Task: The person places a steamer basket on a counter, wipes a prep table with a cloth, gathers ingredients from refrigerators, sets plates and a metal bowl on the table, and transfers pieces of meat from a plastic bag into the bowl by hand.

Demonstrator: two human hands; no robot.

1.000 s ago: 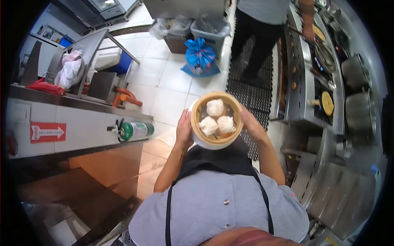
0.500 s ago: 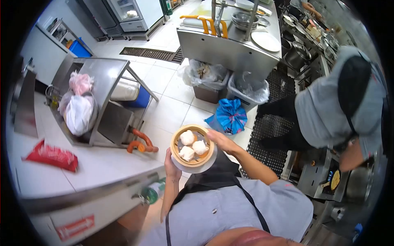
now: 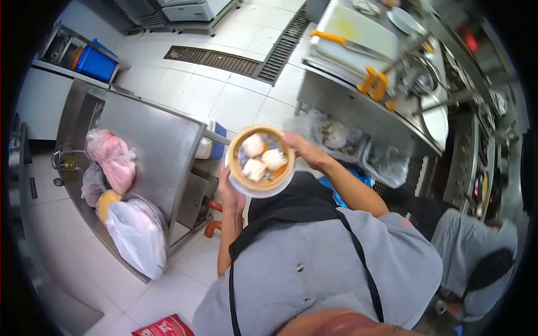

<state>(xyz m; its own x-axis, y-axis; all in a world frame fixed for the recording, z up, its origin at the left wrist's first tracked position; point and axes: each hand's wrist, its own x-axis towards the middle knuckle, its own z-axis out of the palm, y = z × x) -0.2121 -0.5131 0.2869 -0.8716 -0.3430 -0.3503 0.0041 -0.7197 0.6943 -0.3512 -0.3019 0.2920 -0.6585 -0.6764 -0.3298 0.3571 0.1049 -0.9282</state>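
in the centre, the bamboo steamer [image 3: 261, 129] takes the room between left hand [image 3: 230, 192] and right hand [image 3: 302, 149]. above it, tiled floor [image 3: 224, 99] gives a passage between the sink table [image 3: 157, 134] at left and the worktable [image 3: 350, 106] at upper right. lined trash bins [image 3: 388, 168] before the worktable and a co-worker [image 3: 476, 241] at lower right are obstacles.

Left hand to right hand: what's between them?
Head view shows a bamboo steamer, three dumplings inside, on a white plate between left hand and right hand.

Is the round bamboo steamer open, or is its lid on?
Open: no lid covers the bamboo steamer, and three white dumplings show inside it.
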